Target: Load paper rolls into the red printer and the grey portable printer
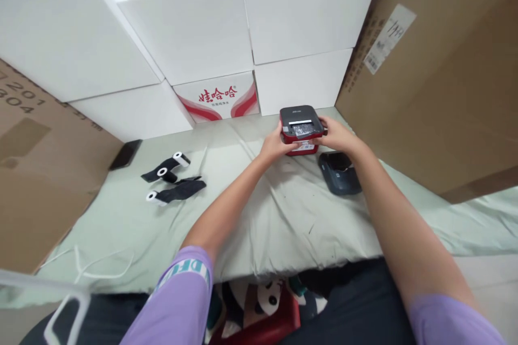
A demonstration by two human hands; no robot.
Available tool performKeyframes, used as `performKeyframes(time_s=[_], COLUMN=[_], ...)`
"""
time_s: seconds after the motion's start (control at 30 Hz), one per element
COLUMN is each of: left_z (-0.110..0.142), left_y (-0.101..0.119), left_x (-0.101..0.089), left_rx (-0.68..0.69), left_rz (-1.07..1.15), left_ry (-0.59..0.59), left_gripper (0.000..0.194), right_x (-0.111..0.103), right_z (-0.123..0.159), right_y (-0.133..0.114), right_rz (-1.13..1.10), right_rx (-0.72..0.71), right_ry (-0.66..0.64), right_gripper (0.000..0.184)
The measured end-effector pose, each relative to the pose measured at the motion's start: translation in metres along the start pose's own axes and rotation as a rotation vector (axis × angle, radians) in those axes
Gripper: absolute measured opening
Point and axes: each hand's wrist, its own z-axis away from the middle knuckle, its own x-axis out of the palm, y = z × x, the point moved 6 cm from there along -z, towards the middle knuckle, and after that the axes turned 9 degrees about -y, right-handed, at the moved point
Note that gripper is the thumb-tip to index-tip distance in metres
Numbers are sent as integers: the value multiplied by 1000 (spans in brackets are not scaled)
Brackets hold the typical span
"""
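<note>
A small red and black label printer (300,118) stands at the back of the cloth, between my two hands. My left hand (277,145) grips its left side, thumb along the front face. Fingers of my right hand (335,135) wrap round the right side, thumb also at the front. A white label shows on the printer's red front, and a shiny clear piece lies over its top slot. Close below my right hand rests a dark grey device (339,175), which looks like another printer, partly hidden by my right forearm.
Several small rolls (162,172) with black strips lie on the left of the pale green cloth (243,215). A dark phone-like slab (125,154) is beside the left carton (40,172). White boxes (194,38) wall the back; a tall brown carton (445,81) stands right. A white cable (89,269) lies front left.
</note>
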Motion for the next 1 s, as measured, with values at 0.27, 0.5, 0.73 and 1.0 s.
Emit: performKeyframes(time_s=[0.27,0.5,0.73,1.0], left_z=[34,99,82,88], left_y=[-15,48,70,63], left_x=[-12,45,123,109], left_rx=[-51,49,-20,70], left_rz=[42,-175,-249,-212], left_ry=[27,205,-191,-212], left_gripper=[115,92,129,121], right_x=[21,-49,-16,9], right_z=[12,78,123,120], right_y=[-42,-5,52,31], right_rz=[52,-17,-620,-796], right_rx=[111,432,687,710], right_ry=[-63,323,335,499], right_gripper=[71,51,36,25])
